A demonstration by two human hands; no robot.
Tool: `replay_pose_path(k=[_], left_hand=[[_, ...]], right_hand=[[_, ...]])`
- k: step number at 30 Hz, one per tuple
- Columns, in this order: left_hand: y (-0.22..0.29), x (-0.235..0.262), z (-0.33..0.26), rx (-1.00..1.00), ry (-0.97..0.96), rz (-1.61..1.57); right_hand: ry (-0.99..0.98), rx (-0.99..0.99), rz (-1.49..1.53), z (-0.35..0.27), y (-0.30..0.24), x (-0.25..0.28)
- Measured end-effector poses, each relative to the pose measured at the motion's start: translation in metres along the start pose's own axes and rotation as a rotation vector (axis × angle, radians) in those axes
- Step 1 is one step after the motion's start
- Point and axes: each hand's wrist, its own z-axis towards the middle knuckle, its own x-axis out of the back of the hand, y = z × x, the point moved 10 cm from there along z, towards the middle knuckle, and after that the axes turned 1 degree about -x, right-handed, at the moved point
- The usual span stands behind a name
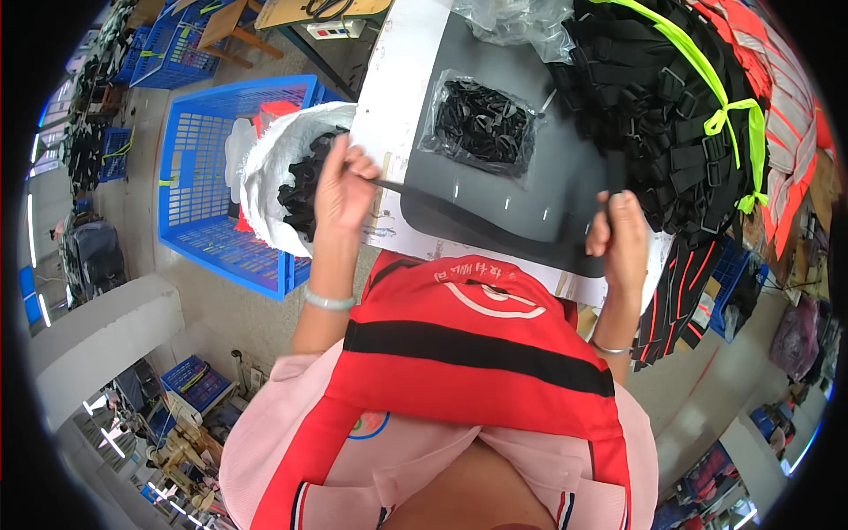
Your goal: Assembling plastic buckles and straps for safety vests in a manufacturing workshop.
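A black webbing strap point(433, 201) runs across the front of the table between my two hands, sagging a little toward its right end. My left hand point(343, 190) pinches its left end beside the table's left edge. At the right, my right hand point(621, 237) has its fingers closed round black strap; a piece also rises above the thumb toward the pile. Beyond the strap, a clear plastic bag of black buckles point(484, 124) lies on a dark grey mat point(530, 190). A large bundle of black straps with buckles point(676, 150) is heaped just past my right hand.
A bright yellow-green band point(720, 115) ties the bundle. Left of the table, a blue crate point(190, 168) holds a white woven sack point(265, 163) with black pieces inside. Crumpled clear plastic point(521, 22) lies at the far edge. Orange and grey vests point(777, 106) hang at the right.
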Motion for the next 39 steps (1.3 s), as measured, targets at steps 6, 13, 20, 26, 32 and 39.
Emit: replay_pose_path(k=[6, 13, 20, 26, 32, 39], left_hand=[[-0.083, -0.119, 0.026, -0.431, -0.287, 1.805], [-0.135, -0.107, 0.044, -0.153, -0.538, 2.355], [-0.109, -0.076, 0.057, 0.226, -0.144, 1.455], [-0.118, -0.080, 0.032, 0.303, -0.043, 1.073], [-0.108, -0.091, 0.020, 0.263, -0.003, 1.023], [-0.120, -0.084, 0.004, 0.383, 0.091, 0.703]], right_hand=[[-0.121, -0.061, -0.538, -0.001, 0.037, -0.033], [-0.138, 0.009, -0.689, 0.005, 0.031, -0.044], [-0.100, 0.089, -0.702, 0.018, 0.012, -0.054], [-0.015, 0.446, -0.849, 0.020, -0.032, -0.084], [0.009, 0.451, -0.888, 0.016, -0.041, -0.087], [-0.182, 0.077, -0.293, 0.026, 0.018, -0.075]])
